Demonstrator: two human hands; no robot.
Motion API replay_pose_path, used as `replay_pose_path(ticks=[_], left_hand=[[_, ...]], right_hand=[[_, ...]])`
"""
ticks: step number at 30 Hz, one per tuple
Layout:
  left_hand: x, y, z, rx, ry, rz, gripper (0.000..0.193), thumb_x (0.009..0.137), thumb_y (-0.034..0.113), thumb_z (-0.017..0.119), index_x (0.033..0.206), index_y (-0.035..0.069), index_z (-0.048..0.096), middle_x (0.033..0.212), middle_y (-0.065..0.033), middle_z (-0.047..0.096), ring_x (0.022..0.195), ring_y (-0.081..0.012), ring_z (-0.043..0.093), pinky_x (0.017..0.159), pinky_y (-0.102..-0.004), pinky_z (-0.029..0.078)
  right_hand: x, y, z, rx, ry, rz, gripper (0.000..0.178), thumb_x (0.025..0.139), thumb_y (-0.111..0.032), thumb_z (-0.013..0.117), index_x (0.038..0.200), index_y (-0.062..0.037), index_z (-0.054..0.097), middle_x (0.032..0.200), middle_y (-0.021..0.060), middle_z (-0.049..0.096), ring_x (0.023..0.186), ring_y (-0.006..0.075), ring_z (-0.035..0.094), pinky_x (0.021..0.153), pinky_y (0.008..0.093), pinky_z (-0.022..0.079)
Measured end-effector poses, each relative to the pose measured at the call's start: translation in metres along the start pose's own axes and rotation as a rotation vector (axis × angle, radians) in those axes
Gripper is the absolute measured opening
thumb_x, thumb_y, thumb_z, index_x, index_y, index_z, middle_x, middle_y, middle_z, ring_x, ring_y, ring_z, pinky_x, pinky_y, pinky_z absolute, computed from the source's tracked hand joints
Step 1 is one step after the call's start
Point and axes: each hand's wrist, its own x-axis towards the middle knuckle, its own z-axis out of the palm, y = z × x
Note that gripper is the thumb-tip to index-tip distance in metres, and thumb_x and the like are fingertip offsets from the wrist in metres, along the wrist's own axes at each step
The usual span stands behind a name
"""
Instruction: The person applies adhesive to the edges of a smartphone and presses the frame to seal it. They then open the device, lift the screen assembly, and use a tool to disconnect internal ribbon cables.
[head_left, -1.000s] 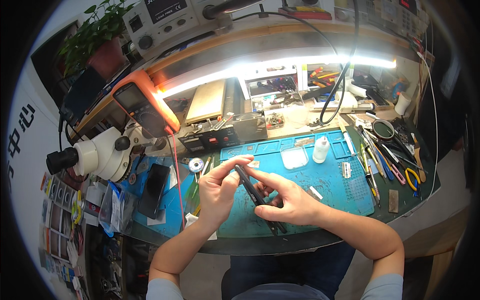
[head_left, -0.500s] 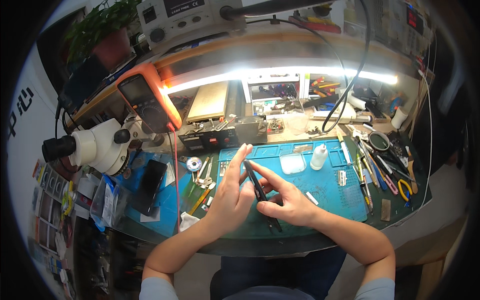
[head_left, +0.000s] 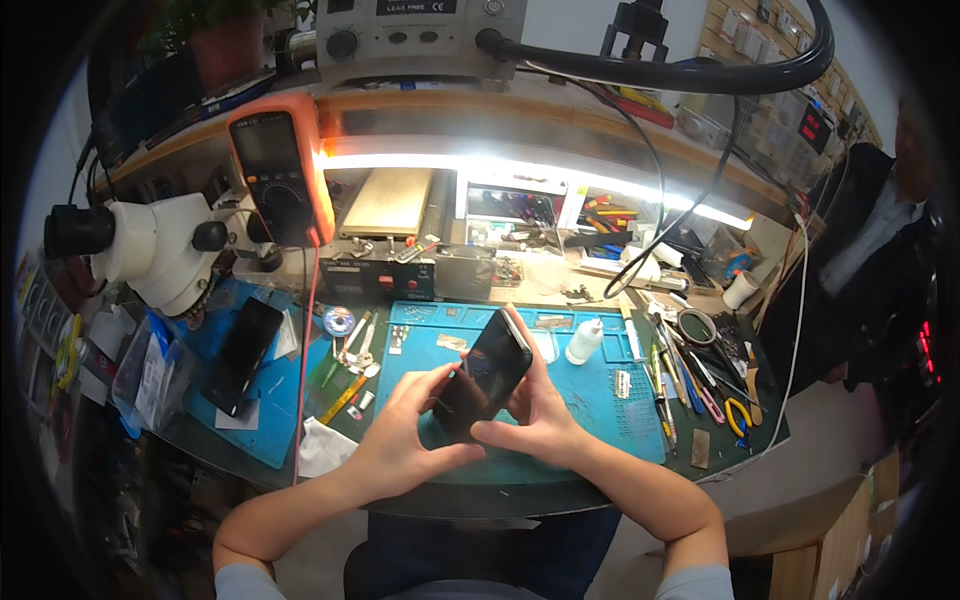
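Above the front part of the blue work mat point(head_left: 590, 450) I hold a black smartphone point(head_left: 485, 365), tilted, its dark glossy face turned up and catching reflections. My right hand point(head_left: 545, 420) grips its right side, with the thumb across the lower corner and the fingers behind. My left hand point(head_left: 400, 440) is curved round the left edge, fingertips against it and thumb near the bottom end. Behind the phone, a white squeeze bottle point(head_left: 583, 343) stands on the mat beside a partly hidden clear dish point(head_left: 546, 345).
A second black phone point(head_left: 245, 345) lies at left, near a white microscope point(head_left: 150, 250). An orange multimeter point(head_left: 280, 175) leans behind. Tweezers, pliers point(head_left: 738, 418) and several hand tools lie at right. A black cable point(head_left: 655, 220) hangs over the bench. Another person point(head_left: 850, 260) stands far right.
The phone has turned from edge-on to show its broad face. My right hand has moved to its right side, my left to its left edge. The view has shifted, and a person appears at right.
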Motion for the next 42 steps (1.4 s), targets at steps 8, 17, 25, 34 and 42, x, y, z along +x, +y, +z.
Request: replay_pose_path(ticks=[8,17,25,34,42], left_hand=[[-0.018,-0.007,-0.022,-0.236,-0.014,-0.228,0.092,0.080,0.027,0.091,0.151,-0.001,0.042,0.138,-0.0139,0.049,0.134,-0.0276,0.051,0.112,-0.0446,0.045],[-0.055,0.009,-0.013,0.557,0.072,-0.053,0.089,0.073,0.024,0.091,0.145,-0.003,0.047,0.134,-0.0211,0.057,0.121,-0.0374,0.060,0.101,-0.0416,0.051],[-0.076,-0.005,0.007,0.699,0.233,0.048,0.090,0.073,0.022,0.091,0.146,-0.003,0.045,0.132,-0.0188,0.058,0.121,-0.0359,0.052,0.105,-0.0444,0.044],[-0.080,-0.004,0.022,0.626,0.305,0.039,0.096,0.069,0.019,0.092,0.148,-0.003,0.043,0.130,-0.0185,0.058,0.119,-0.0364,0.051,0.104,-0.0462,0.043],[-0.080,0.001,0.027,0.636,0.282,-0.031,0.096,0.068,0.019,0.092,0.147,-0.005,0.044,0.133,-0.0195,0.052,0.117,-0.0370,0.047,0.102,-0.0464,0.043]], right_hand=[[0.004,-0.045,-0.026,-0.652,-0.034,0.255,0.073,0.090,-0.018,0.081,0.152,-0.0054,0.046,0.138,0.0139,0.060,0.127,0.0234,0.060,0.102,0.0393,0.055],[-0.049,-0.052,-0.044,-1.722,0.054,0.418,0.031,0.089,-0.038,0.078,0.091,-0.0079,0.071,0.090,0.0084,0.072,0.085,0.0253,0.071,0.076,0.0380,0.056],[-0.040,-0.052,-0.047,-1.419,0.026,0.530,0.023,0.089,-0.025,0.078,0.095,-0.0050,0.069,0.089,0.0095,0.072,0.082,0.0270,0.071,0.074,0.0385,0.055],[-0.025,-0.018,-0.019,-1.276,0.250,0.015,0.008,0.092,-0.008,0.072,0.099,-0.0058,0.070,0.091,0.0088,0.069,0.079,0.0262,0.071,0.070,0.0363,0.056],[-0.013,0.001,0.001,-1.134,0.313,-0.048,0.015,0.092,-0.004,0.069,0.107,-0.0039,0.068,0.091,0.0113,0.068,0.075,0.0280,0.070,0.063,0.0364,0.057]])
